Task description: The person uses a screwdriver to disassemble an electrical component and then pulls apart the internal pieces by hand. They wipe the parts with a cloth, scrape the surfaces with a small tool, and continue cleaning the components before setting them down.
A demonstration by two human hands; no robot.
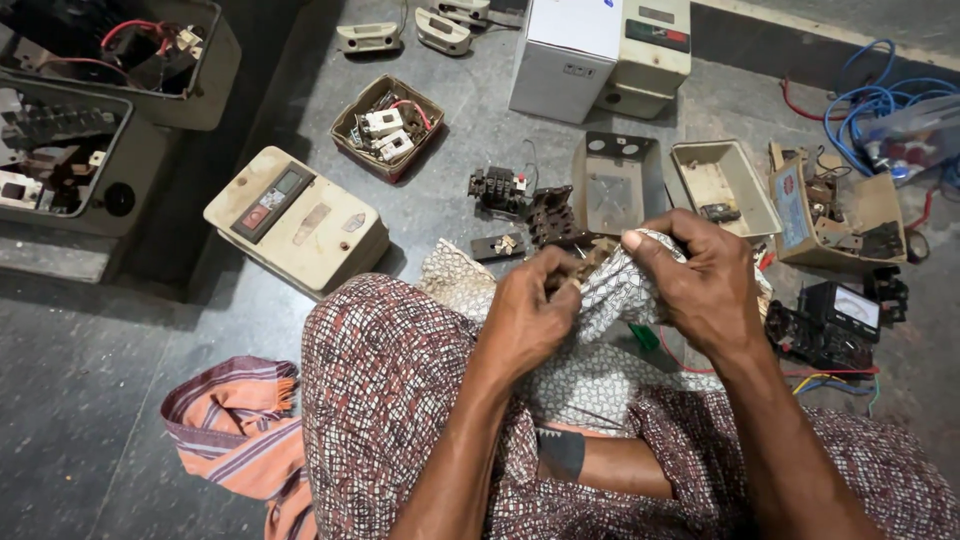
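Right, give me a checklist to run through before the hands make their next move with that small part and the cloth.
1. Left hand has hold of the small brown part: ok, pinched at the fingertips.
2. Right hand grips the patterned cloth: ok, bunched under thumb and fingers.
3. Cloth touches the part: ok, wrapped against it.
4. Part's condition: cannot tell, mostly hidden by cloth and fingers.
5. Black components on the floor lie apart from the hands: ok, they lie ahead of them.
6. Meter lies apart from the right forearm: ok, it sits to the side, not touching.
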